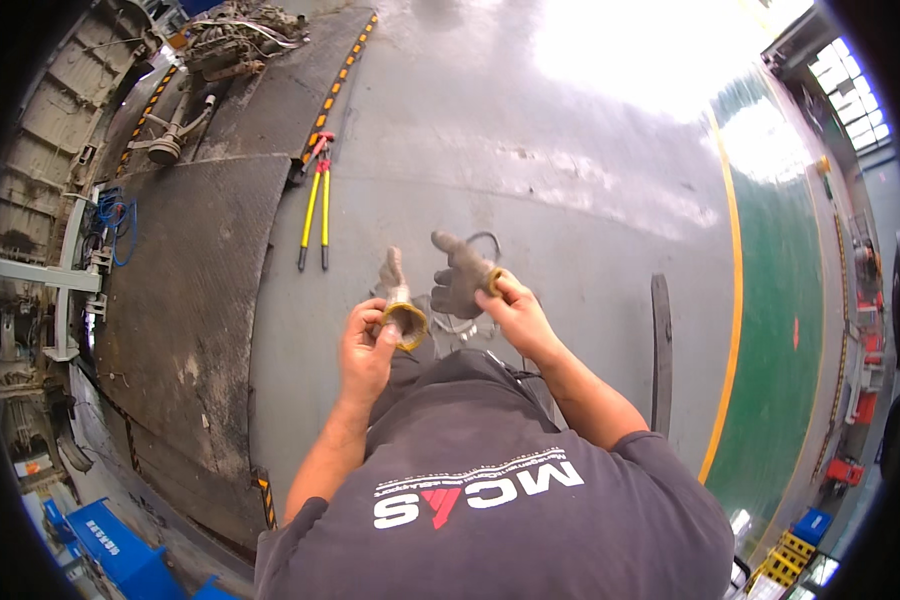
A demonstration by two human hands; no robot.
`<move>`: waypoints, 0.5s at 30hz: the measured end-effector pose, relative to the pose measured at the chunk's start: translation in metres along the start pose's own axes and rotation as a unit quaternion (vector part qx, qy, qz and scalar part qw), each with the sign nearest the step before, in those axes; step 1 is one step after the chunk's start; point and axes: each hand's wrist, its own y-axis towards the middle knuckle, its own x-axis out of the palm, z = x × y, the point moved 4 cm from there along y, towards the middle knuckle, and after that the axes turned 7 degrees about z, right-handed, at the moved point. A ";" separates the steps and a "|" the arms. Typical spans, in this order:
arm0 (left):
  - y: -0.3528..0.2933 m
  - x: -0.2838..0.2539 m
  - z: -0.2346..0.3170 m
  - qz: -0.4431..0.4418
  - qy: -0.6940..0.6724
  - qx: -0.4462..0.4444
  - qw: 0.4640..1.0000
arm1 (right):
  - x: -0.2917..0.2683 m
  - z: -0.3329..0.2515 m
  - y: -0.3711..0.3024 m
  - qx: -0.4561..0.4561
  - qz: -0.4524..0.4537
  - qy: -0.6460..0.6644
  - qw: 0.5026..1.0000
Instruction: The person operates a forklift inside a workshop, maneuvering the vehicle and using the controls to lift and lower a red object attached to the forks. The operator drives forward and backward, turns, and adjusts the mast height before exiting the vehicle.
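Observation:
My left hand (pixel 364 352) grips a work glove (pixel 406 326) by its yellow-edged cuff. The cuff gapes toward me, and part of the glove's grey fingers stands out beyond it. My right hand (pixel 517 311) pinches the cuff of a second grey work glove (pixel 459 283), whose fingers point up and to the left. Both gloves hang in front of my body, a short way apart. Beyond the right-hand glove, a dark curved loop (pixel 486 236) shows on the floor, partly hidden. Some pale, shiny items below the gloves are too covered to name.
Yellow-handled bolt cutters (pixel 315 205) lie on the grey floor ahead to the left. A dark metal plate (pixel 185 310) with striped edging covers the left side. A long dark bar (pixel 660 350) lies at right, before a green walkway (pixel 775 330). Greasy machine parts (pixel 240 40) sit far left.

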 end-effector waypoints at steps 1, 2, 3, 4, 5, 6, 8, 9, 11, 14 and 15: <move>0.032 0.007 -0.006 -0.003 -0.009 0.006 1.000 | 0.002 -0.014 0.032 -0.029 -0.036 -0.043 0.998; 0.065 0.020 -0.014 -0.014 0.001 0.008 1.000 | 0.005 -0.026 0.065 -0.062 -0.062 -0.091 0.992; 0.099 0.033 -0.023 -0.025 0.012 -0.001 1.000 | 0.009 -0.035 0.097 -0.077 -0.077 -0.123 0.986; 0.132 0.046 -0.035 -0.037 0.027 -0.011 0.999 | 0.011 -0.041 0.129 -0.076 -0.077 -0.136 0.985; 0.172 0.056 -0.045 -0.042 0.029 -0.044 0.998 | 0.011 -0.045 0.163 -0.060 -0.059 -0.135 0.987; 0.209 0.068 -0.055 -0.047 0.030 -0.077 0.995 | -0.002 -0.048 0.199 -0.028 -0.035 -0.120 0.992; 0.292 0.083 -0.071 -0.061 0.048 -0.125 0.989 | -0.024 -0.052 0.274 0.030 0.012 -0.085 0.996; 0.331 0.091 -0.071 -0.072 0.075 -0.122 0.987 | -0.038 -0.053 0.308 0.042 0.023 -0.107 0.993; 0.401 0.120 -0.054 -0.114 0.179 -0.059 0.976 | -0.067 -0.054 0.369 0.074 0.044 -0.179 0.980; 0.504 0.174 -0.027 -0.247 0.391 0.239 0.854 | -0.112 -0.063 0.454 0.120 0.083 -0.245 0.958; 0.531 0.193 -0.024 -0.270 0.430 0.289 0.812 | -0.126 -0.072 0.481 0.120 0.103 -0.241 0.958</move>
